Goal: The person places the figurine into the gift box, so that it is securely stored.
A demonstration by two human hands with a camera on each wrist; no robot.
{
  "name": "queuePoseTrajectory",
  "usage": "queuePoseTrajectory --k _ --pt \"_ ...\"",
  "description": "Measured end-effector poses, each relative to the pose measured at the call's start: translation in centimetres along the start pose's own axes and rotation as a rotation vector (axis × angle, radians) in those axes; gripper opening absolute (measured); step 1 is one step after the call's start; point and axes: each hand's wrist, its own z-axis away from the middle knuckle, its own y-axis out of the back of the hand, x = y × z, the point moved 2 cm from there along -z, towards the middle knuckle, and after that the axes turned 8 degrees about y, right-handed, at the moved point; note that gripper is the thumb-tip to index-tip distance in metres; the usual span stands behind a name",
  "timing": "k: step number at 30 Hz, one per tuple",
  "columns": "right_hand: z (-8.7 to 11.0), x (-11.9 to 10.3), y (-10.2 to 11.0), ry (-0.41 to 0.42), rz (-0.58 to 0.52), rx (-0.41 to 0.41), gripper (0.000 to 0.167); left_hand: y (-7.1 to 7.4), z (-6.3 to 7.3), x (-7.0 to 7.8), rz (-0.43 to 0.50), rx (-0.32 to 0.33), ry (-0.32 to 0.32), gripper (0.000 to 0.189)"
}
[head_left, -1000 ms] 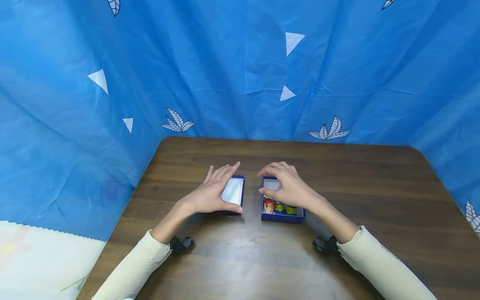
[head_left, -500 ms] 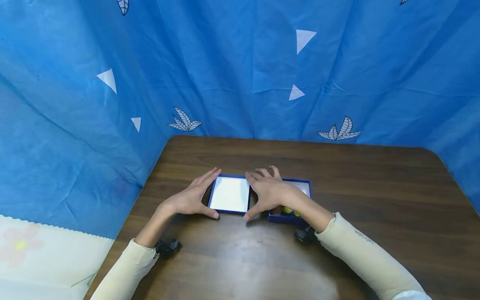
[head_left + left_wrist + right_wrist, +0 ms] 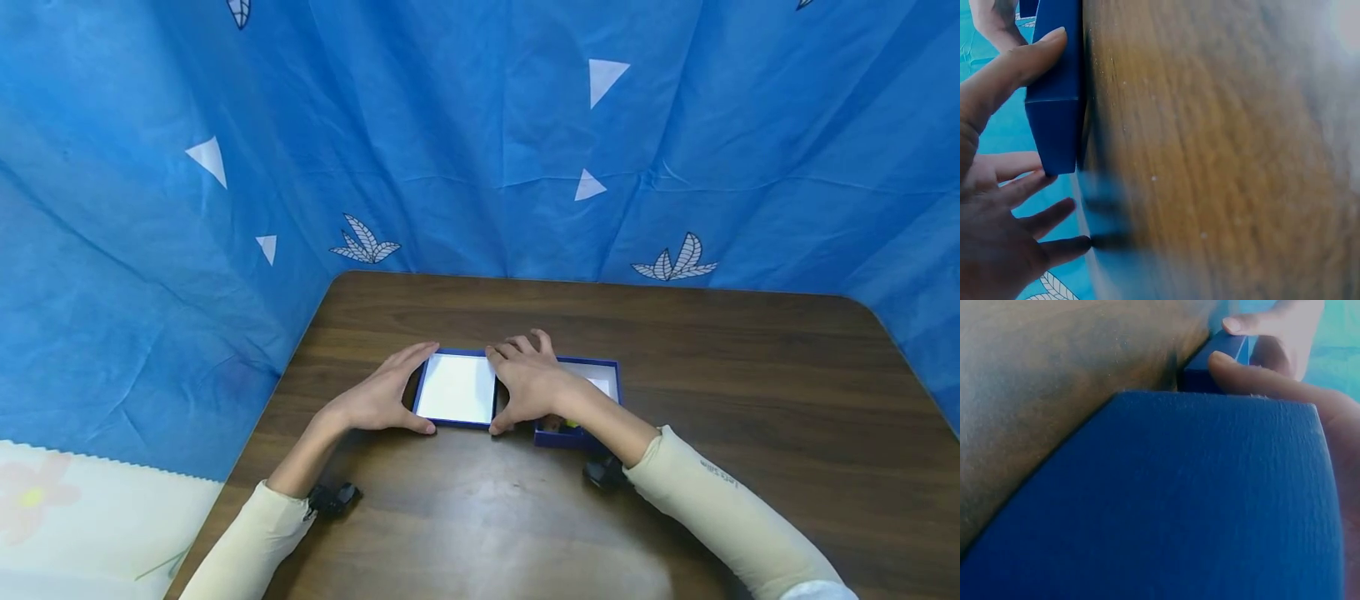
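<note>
A shallow blue box lid [image 3: 456, 387] with a white inside lies open side up on the table in the head view. My left hand [image 3: 378, 400] holds its left end, thumb on the near side and fingers at the far side. At the right end, my right hand [image 3: 528, 387] grips the lid the same way, thumb near and fingertips far. Under the right hand and wrist stands a blue box [image 3: 562, 437], partly hidden, with small colourful items inside. In the left wrist view, the thumb and index finger touch the lid [image 3: 1054, 134].
The brown wooden table [image 3: 480, 517] has a blue patterned curtain [image 3: 465, 142] along its back and left. A pale flowered cloth [image 3: 75, 517] hangs at the lower left. The blue box's wall [image 3: 1166, 487] fills much of the right wrist view.
My right hand has moved left from above the filled box to the lid's right end. My left hand has drawn back left from over the lid to grip its left end.
</note>
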Motion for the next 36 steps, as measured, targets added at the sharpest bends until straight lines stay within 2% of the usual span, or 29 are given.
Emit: queuePoseTrajectory --k 4,7,15,18,22,25,33,36 --pt "0.2 0.2 0.3 0.014 -0.015 0.030 0.126 0.2 0.2 0.0 0.005 0.077 -0.029 0.126" --pt "0.6 0.5 0.7 0.029 -0.068 0.061 0.125 0.5 0.6 0.2 0.025 0.119 -0.043 0.125" --pt "2.8 2.4 1.7 0.130 -0.322 0.160 0.117 0.6 2.0 0.8 0.141 0.194 -0.068 0.119" --pt "3.7 3.0 2.1 0.139 -0.428 0.186 0.113 0.5 2.2 1.4 0.228 0.228 -0.124 0.115" --pt "4.9 3.6 2.6 0.150 -0.534 0.225 0.105 0.4 2.3 2.5 0.350 0.241 -0.219 0.110" --pt "5.9 4.0 2.8 0.166 -0.595 0.263 0.100 0.3 2.2 3.5 0.400 0.247 -0.245 0.108" --pt "8.1 5.1 2.5 0.188 -0.646 0.340 0.093 0.2 2.2 5.9 0.410 0.248 -0.258 0.105" --pt "8.6 5.5 2.3 0.194 -0.657 0.359 0.090 0.3 2.1 6.4 0.411 0.239 -0.288 0.102"
